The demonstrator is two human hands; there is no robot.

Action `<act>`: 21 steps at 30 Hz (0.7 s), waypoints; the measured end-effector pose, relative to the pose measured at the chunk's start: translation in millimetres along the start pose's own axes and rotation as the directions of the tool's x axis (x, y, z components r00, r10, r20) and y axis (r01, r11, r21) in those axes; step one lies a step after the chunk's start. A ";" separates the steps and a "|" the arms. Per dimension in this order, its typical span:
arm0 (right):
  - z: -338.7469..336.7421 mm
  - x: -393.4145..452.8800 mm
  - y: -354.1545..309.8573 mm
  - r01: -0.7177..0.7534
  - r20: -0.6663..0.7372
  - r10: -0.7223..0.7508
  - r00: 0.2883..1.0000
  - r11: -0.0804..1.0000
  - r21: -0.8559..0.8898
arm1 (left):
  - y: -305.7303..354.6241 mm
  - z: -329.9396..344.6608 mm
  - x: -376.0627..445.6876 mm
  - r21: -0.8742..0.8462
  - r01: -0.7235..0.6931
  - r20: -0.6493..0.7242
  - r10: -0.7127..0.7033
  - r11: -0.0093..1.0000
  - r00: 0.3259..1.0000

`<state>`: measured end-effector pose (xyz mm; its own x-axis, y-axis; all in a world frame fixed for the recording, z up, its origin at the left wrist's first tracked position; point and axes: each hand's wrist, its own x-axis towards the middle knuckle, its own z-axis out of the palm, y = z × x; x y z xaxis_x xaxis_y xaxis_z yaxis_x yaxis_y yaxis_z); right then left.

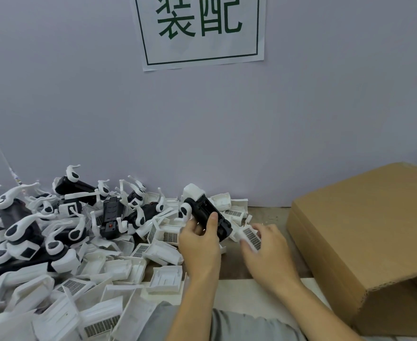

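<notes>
While the black casing (208,210) sits tilted in the left hand (200,242), thumb across its side and fingers curled beneath, the right hand (267,254) just beside it holds a white grille cover (251,238) in a narrow grip. Both forearms reach forward over the bench (237,269), with a cardboard box (362,242) to the right.

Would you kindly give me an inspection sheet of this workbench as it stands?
Surface: brownish table top, mostly covered on the left.
Job's things: black-and-white plastic unit; white plastic grilled cover, blurred.
Clutter: pile of white covers and assembled units at left.
Hands: left hand grips the unit; right hand holds the cover.
Cables: nothing seen.
Surroundings: brown cardboard box at right; paper sign with green characters on the grey wall.
</notes>
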<state>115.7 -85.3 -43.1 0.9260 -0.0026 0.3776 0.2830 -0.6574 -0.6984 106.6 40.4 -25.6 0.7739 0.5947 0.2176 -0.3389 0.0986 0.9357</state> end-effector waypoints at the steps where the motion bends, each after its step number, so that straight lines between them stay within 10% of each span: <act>1: -0.2 0.6 -0.6 -0.014 -0.057 0.019 0.998 0.996 0.094 | 0.6 0.5 -0.8 0.000 0.001 0.026 -0.001 1.000 1.000; 8: -3.6 -0.4 -5.3 0.140 -0.312 -0.013 0.950 0.911 0.387 | 4.6 6.8 -10.1 0.031 0.009 0.269 -0.017 0.999 0.963; 21: -2.2 1.7 -4.8 0.243 -0.301 -0.145 0.942 0.916 0.320 | 3.6 13.5 -21.2 -0.023 0.032 0.459 -0.017 0.999 0.888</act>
<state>115.4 -83.8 -37.7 0.7564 -0.1346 0.6401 0.5641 -0.3613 -0.7425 96.2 17.4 -23.1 0.9388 0.1607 0.3046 -0.3267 0.1360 0.9353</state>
